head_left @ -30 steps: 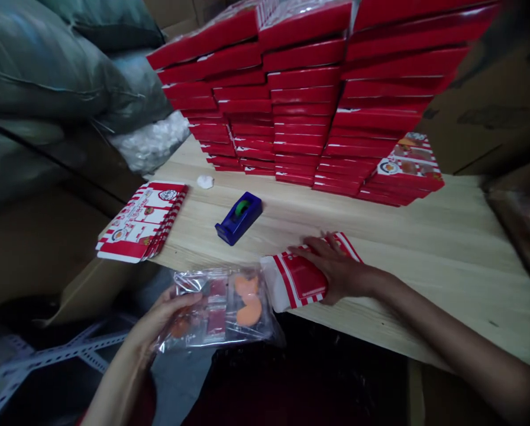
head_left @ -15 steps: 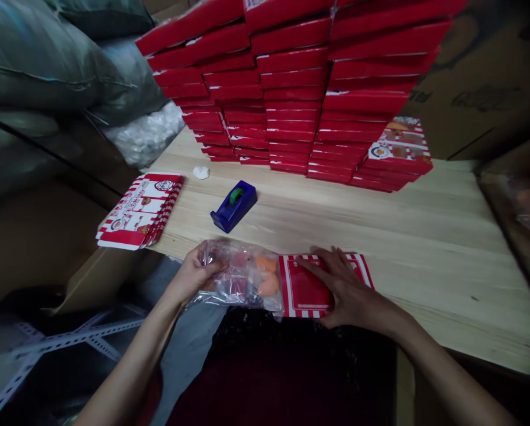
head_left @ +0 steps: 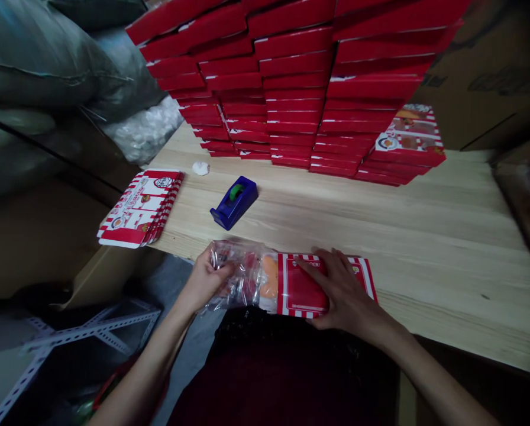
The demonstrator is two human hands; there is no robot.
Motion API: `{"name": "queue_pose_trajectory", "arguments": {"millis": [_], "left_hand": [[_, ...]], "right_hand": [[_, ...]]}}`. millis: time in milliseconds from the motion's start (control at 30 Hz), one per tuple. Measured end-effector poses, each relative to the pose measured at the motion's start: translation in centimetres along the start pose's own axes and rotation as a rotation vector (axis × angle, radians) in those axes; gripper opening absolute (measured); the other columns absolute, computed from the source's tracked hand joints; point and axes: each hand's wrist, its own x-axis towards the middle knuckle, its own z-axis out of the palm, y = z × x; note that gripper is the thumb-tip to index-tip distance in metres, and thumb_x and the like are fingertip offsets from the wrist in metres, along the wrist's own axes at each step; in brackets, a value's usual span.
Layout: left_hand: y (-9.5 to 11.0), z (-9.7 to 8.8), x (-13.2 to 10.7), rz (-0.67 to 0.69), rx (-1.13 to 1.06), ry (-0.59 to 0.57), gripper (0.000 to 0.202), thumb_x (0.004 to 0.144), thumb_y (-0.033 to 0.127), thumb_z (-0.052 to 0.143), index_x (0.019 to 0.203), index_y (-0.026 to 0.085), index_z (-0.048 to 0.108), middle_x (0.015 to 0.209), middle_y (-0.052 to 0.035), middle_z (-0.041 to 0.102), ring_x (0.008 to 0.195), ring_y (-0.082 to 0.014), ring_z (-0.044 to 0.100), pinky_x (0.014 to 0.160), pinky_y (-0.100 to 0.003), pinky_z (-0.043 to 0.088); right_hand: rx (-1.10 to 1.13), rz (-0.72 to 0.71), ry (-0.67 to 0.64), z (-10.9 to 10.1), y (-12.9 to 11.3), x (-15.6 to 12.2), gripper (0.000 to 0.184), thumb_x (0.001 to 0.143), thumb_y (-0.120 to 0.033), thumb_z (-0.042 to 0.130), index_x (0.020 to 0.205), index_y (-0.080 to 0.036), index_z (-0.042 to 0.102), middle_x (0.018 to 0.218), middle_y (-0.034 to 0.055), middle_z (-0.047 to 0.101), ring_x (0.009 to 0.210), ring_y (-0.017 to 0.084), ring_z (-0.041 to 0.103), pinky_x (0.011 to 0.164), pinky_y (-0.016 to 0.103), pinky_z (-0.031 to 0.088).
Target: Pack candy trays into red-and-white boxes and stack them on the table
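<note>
A red-and-white striped box (head_left: 307,287) lies flat at the near edge of the wooden table (head_left: 425,236). My right hand (head_left: 342,293) rests on top of it, fingers spread and pressing down. My left hand (head_left: 207,281) grips a clear plastic bag (head_left: 242,272) of red and orange pieces. The bag's right end sits partly inside the open left end of the box.
A blue tape dispenser (head_left: 235,202) stands behind the bag. A pile of flat striped boxes (head_left: 143,207) lies at the table's left corner. Tall stacks of red boxes (head_left: 300,89) fill the back. A white wad (head_left: 200,168) and grey sacks (head_left: 47,59) lie at left.
The bag rose from below the table edge and moved right into the box's open end. The box was laid flat under my right hand.
</note>
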Motion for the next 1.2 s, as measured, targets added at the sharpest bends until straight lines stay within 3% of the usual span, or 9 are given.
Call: {"name": "queue_pose_trajectory", "arguments": {"millis": [200,333,467,800,1000,1200], "left_hand": [[1.5,-1.9,-0.1,-0.08,0.033,-0.014,0.054,0.068,0.035,0.088,0.113,0.018,0.062,0.088,-0.0025,0.074,0.062,-0.0182,0.069,0.052,-0.024,0.051],[1.2,-2.1,0.0,-0.002,0.014,0.007,0.053,0.067,0.036,0.089,0.11,0.018,0.063,0.095,-0.0033,0.074,0.07,-0.0195,0.071,0.06,-0.027,0.056],[0.3,-2.2,0.1,0.071,0.019,0.055,0.05,0.065,0.032,0.091,0.106,0.018,0.066,0.095,-0.0025,0.074,0.082,-0.0202,0.071,0.072,-0.027,0.058],[1.5,-3.3,-0.7,0.036,-0.043,0.172,0.06,0.062,0.033,0.094,0.113,0.021,0.064,0.093,-0.0008,0.074,0.071,-0.0185,0.07,0.064,-0.028,0.058],[-0.2,-2.5,-1.0,-0.053,-0.086,0.031,0.06,0.062,0.031,0.094,0.113,0.02,0.065,0.094,-0.0023,0.076,0.075,-0.0196,0.072,0.067,-0.028,0.06],[0.1,-3.7,0.4,-0.095,-0.075,-0.287,0.058,0.072,0.025,0.088,0.127,0.019,0.069,0.109,-0.0092,0.078,0.086,-0.0201,0.074,0.077,-0.028,0.059]], "right_hand": [[-0.045,-0.01,0.066,0.3,-0.2,0.1,0.126,0.064,-0.033,0.087,0.165,-0.038,0.012,0.167,0.0133,0.021,0.154,0.051,0.018,0.126,0.068,0.01],[-0.05,-0.001,0.083,0.4,-0.4,0.3,0.125,0.064,-0.036,0.088,0.165,-0.034,0.015,0.165,0.0155,0.024,0.152,0.051,0.021,0.126,0.067,0.01],[-0.018,0.014,0.088,0.3,-0.3,0.2,0.125,0.067,-0.04,0.086,0.165,-0.039,0.008,0.163,0.0133,0.029,0.151,0.05,0.024,0.125,0.068,0.014],[0.001,0.069,0.061,0.0,-0.5,0.3,0.123,0.067,-0.039,0.085,0.164,-0.041,0.01,0.163,0.0135,0.028,0.148,0.051,0.027,0.122,0.069,0.02],[-0.013,0.109,0.105,0.4,-0.8,0.6,0.121,0.066,-0.041,0.087,0.163,-0.037,0.014,0.157,0.0169,0.028,0.146,0.05,0.03,0.122,0.067,0.02],[0.005,0.099,0.128,0.7,-0.8,0.7,0.128,0.062,-0.037,0.088,0.163,-0.043,0.009,0.158,0.0144,0.028,0.146,0.051,0.03,0.12,0.069,0.021]]}}
